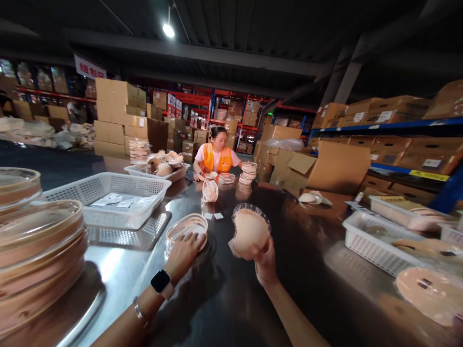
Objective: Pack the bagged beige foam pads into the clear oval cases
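The right hand (265, 262) holds a round beige pad (250, 230) up off the counter (231, 299), its fingers closed around the lower edge, with a thin clear plastic cover showing round the rim. The grip looks slight for so wide a piece, so I judge it could tip or slide out, or the cover could come loose from it. The left hand (183, 253) lies flat, fingers spread and resting on a clear round case (187, 229) just beside it on the counter; pressing there could skid the case over the shiny steel. The pad is smooth, domed, skin-toned and soft-looking. A white basket (108, 197) stands to the left, stacked cases (36, 255) nearer still, and a person in an orange vest (216, 161) works at the far end.
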The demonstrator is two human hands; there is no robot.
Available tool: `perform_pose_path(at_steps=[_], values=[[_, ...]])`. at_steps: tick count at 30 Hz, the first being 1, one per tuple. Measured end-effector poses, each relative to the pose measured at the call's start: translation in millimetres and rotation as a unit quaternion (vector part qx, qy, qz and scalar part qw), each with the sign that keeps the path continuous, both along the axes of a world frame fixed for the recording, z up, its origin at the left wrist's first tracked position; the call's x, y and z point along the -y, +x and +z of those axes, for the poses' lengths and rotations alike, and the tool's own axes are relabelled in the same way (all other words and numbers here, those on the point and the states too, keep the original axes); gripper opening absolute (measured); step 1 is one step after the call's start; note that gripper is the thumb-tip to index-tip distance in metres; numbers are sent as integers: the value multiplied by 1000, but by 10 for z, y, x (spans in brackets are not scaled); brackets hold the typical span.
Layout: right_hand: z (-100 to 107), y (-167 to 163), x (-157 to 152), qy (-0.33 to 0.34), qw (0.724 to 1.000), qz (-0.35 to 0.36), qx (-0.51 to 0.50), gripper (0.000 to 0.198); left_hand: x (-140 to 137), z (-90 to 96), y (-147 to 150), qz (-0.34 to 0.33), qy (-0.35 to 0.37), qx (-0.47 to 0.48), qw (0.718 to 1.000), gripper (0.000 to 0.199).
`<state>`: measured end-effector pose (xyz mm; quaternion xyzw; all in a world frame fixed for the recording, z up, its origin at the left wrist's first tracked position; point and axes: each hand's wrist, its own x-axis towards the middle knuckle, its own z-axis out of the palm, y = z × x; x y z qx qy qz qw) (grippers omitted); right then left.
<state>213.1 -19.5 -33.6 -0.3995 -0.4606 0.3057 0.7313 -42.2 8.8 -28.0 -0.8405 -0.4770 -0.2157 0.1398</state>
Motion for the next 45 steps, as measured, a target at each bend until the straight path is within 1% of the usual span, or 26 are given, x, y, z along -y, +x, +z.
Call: perform_pose_path(at_steps=[1,2,4,6,8,10,12,14,15,16,18,20,21,22,23,25,26,28,30,32,34,39,41,45], values=[[-6,25,-13,17,997,-54,43,87,19,18,-3,-2,4,3,1000,37],[-14,40,-20,32,992,-94,82,87,31,29,-6,-3,17,8,1000,36],[-32,38,-21,53,980,-137,135,84,23,21,-17,7,59,24,998,28],[-50,4,-17,60,974,-161,145,82,-31,-22,-41,36,72,25,996,28],[-71,-31,-23,58,972,-179,142,82,-109,-70,-82,69,38,5,997,33],[-99,-39,-43,68,965,-199,158,81,-170,-83,-140,82,3,-13,997,36],[-125,-10,-67,100,946,-226,207,75,-191,-45,-203,87,-3,-11,996,39],[-133,42,-77,158,911,-251,286,66,-167,33,-257,102,0,5,995,35],[-127,68,-71,192,886,-257,334,62,-144,76,-276,113,4,17,993,31],[-113,89,-57,231,856,-257,384,58,-119,114,-288,124,9,31,992,29],[-71,105,-5,302,786,-240,483,50,-77,162,-289,144,22,58,988,31],[-25,85,63,352,719,-220,558,41,-63,161,-268,153,41,76,984,34],[-6,66,94,367,695,-213,580,38,-68,144,-256,151,47,76,984,37],[8,45,120,375,680,-211,594,36,-79,118,-246,146,50,70,985,39],[17,24,139,379,672,-210,601,34,-96,88,-242,138,49,62,987,39],[25,-3,154,380,669,-209,604,34,-139,27,-261,133,45,47,989,34],[25,-7,151,379,670,-210,603,35,-164,0,-286,146,46,45,987,32],[22,-1,133,373,677,-211,598,37,-217,-35,-367,193,37,49,979,38],[16,17,105,365,687,-213,591,41,-268,-44,-473,225,8,46,973,44],[4,35,75,358,695,-217,585,45,-304,-27,-569,225,-22,40,973,37],[-13,48,49,355,698,-215,583,47,-314,3,-622,226,-23,37,973,35],[-47,46,28,346,698,-200,594,47,-270,22,-561,291,24,47,955,60],[-52,39,30,345,696,-194,599,46,-267,1,-538,289,20,29,957,56],[-56,29,30,347,693,-190,602,45,-294,-22,-547,234,-12,-5,972,39]])
